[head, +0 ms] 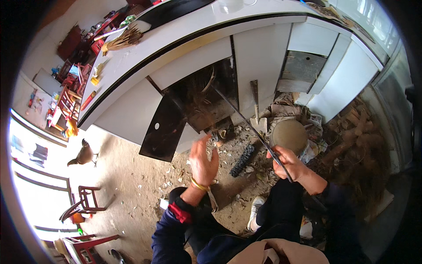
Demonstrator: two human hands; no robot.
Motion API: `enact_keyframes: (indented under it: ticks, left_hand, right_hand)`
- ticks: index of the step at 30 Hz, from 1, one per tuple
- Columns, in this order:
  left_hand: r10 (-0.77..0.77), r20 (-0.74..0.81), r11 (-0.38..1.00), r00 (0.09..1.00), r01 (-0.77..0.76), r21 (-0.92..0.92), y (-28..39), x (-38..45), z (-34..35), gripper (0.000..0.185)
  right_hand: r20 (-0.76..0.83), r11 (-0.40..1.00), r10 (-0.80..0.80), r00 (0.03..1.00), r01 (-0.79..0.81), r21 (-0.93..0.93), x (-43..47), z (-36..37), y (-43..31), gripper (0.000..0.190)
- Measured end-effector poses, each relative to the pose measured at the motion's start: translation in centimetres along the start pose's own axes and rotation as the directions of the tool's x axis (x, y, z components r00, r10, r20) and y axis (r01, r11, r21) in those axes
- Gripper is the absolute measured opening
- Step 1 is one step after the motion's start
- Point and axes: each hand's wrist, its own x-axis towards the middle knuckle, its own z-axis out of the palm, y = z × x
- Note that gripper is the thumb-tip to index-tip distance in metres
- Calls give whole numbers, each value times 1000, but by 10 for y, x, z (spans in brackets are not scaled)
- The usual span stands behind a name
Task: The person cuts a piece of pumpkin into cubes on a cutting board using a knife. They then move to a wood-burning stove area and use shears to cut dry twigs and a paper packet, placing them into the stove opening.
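Note:
My right hand (286, 163) is closed around a long thin metal rod (245, 117). The rod slants up and away, its far end at the dark firebox opening (221, 79) of a white-panelled stove. Dry twigs or straw (197, 92) show dimly inside, with a pale curved piece near the rod's tip. My left hand (203, 163), slightly blurred and wearing a yellow bangle, is raised below the opening. Its fingers are apart and it holds nothing. A black metal plate (165, 128) with a hole leans beside the opening. On the dirt floor lies a charred log (242, 160).
A small shovel (258, 122) leans on the stove front beside a round-topped object (289, 137). Firewood and brush (352, 142) are heaped at right. On the white countertop (184, 36) lies a whisk brush (123, 41). A chicken (84, 153) and a wooden chair (90, 198) are at left.

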Motion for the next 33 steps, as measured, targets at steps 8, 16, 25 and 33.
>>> enact_keyframes:
  ticks: [8, 16, 25, 33]
  left_hand:
    - [-103, 114, 995, 988, 104, -9, -31, -51, 1, 51]
    - [-205, 105, 976, 973, 211, -48, -42, -51, 8, 55]
    - [-170, 162, 978, 972, 186, -91, -32, -58, 19, 54]
    - [-137, 146, 989, 980, 144, -44, -41, -90, 21, 47]
  right_hand:
    - [-31, 934, -48, 998, 56, 354, 122, 40, 13, 27]
    - [-124, 993, -91, 988, 99, 57, 233, 62, 4, 35]
    - [-198, 731, -245, 949, 47, -681, 130, 51, -8, 30]
    - [-21, 834, -133, 991, 100, -542, 116, 24, -42, 40]
